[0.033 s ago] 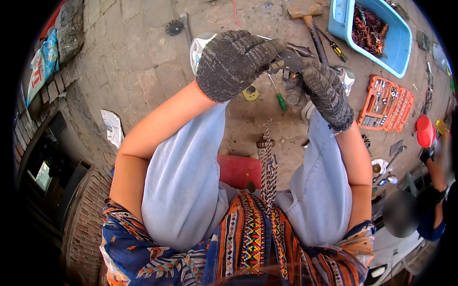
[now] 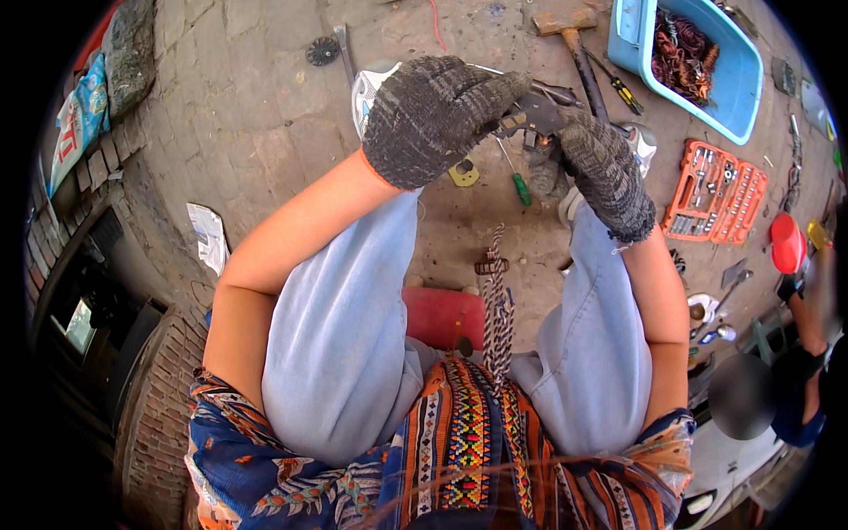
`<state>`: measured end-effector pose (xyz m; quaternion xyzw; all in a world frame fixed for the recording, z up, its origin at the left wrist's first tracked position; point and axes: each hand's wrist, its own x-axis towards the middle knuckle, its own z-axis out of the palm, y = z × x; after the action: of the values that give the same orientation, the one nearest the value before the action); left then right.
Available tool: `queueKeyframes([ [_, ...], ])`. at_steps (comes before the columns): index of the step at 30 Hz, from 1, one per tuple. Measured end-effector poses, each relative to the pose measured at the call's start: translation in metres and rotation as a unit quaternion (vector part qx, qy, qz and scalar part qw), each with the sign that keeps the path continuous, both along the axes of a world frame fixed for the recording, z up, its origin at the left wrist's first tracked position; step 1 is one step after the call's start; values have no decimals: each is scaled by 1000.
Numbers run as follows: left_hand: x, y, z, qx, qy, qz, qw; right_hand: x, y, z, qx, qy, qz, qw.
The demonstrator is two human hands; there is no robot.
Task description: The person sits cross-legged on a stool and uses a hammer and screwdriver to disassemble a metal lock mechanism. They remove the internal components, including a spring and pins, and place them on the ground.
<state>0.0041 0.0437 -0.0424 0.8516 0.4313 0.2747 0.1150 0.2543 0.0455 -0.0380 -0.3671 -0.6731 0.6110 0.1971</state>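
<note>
Both hands wear dark grey knit gloves and meet above the ground, beyond my knees. Between them is a small dark part (image 2: 534, 119) with a notched, bracket-like edge; its exact kind is unclear. My left hand (image 2: 442, 119) is closed on its left side, thumb and fingers pressed together. From the right, my right hand (image 2: 605, 168) grips the same part, its fingers partly hidden. Below the part, a screwdriver (image 2: 520, 189) with a green handle lies on the ground. A yellow plate (image 2: 463, 173) with a dark centre lies left of it.
Beyond my right hand lie a hammer (image 2: 585, 75) and a yellow-and-black-handled tool (image 2: 627, 95). A blue tub (image 2: 738, 119) holds copper-coloured scrap. An orange socket set (image 2: 729, 163) lies open at right. A round black part (image 2: 322, 51) is far left. Another person (image 2: 799, 371) is at right.
</note>
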Motion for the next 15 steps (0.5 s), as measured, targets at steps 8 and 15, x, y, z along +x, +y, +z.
queueKeyframes([
  [8, -4, -2, 2, 15, 13, -7, 1000, -9, -3, 13, -140, -55, -70, 986],
  [15, -1, -3, 2, -22, -47, -27, 998, 5, -5, -2, 3, -23, 16, 1000],
])
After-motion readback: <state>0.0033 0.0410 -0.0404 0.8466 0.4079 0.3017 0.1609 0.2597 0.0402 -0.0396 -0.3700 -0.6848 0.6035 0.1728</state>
